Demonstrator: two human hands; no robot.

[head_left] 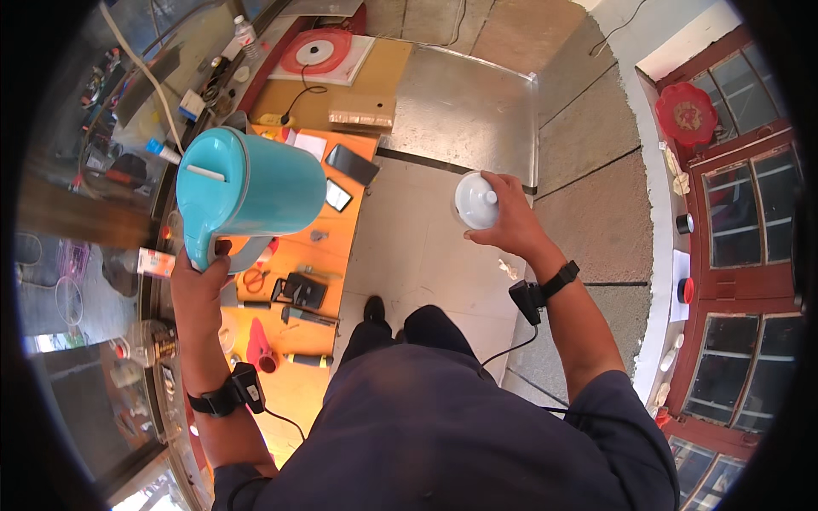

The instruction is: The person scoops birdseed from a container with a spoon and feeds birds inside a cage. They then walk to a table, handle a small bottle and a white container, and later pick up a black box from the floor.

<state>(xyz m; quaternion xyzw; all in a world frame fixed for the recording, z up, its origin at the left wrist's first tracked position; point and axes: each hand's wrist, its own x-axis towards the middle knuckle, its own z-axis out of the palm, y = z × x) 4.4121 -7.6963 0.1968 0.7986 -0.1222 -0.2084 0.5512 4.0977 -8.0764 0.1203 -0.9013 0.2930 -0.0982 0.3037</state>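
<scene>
1. The teal kettle [285, 187] is in the left hand [201, 285], which is closed round its handle [249, 255], on the side nearer the person.
2. The kettle's long axis runs across the view, lid [211, 162] to the left, base toward the right hand [518, 223].
3. The right hand, well apart, grips a round white knobbed object [474, 204].
4. The left hand is nearer the orange table [291, 342], where scissors [254, 279] lie.

Possibly a home, cluttered orange table [300, 339], red-framed windows [738, 203]
</scene>
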